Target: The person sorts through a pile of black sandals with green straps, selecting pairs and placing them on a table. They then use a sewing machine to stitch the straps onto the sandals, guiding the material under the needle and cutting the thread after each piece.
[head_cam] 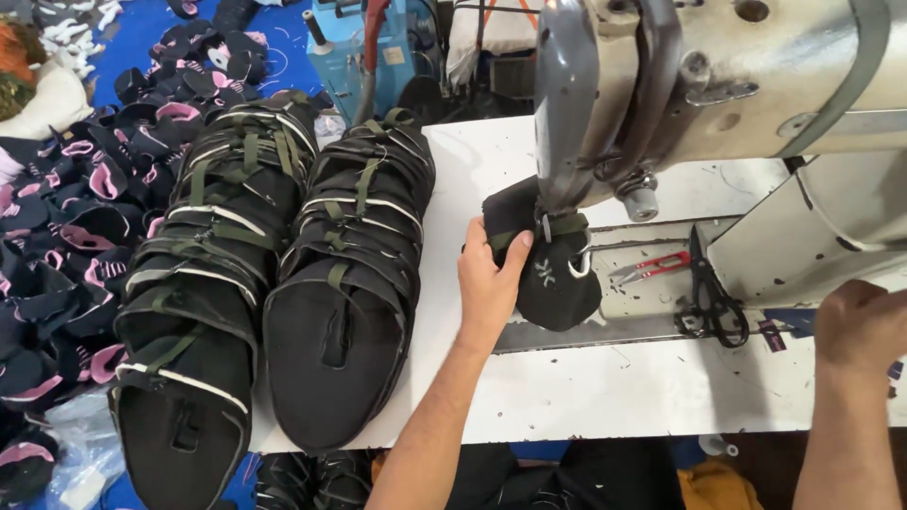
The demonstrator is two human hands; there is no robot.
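Gripping a black shoe upper point(557, 279) with my left hand point(488, 283), I keep it under the sewing machine point(661, 94) head, mid-table point(567, 397). At the table's right edge my right hand point(862, 326) curls loosely; whether it grasps anything, I cannot tell.

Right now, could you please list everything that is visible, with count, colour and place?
sewing machine: one, grey, upper right
table: one, white, centre
shoe upper: one, black, under the machine head
stacks of uppers: two, black with green straps, left part of table
loose pieces: many, black and pink, far left
snips: one, red handles, beside the machine
scissors: one, black, right of the snips
left hand: grip on the shoe upper
right hand: right edge, what it holds is hidden
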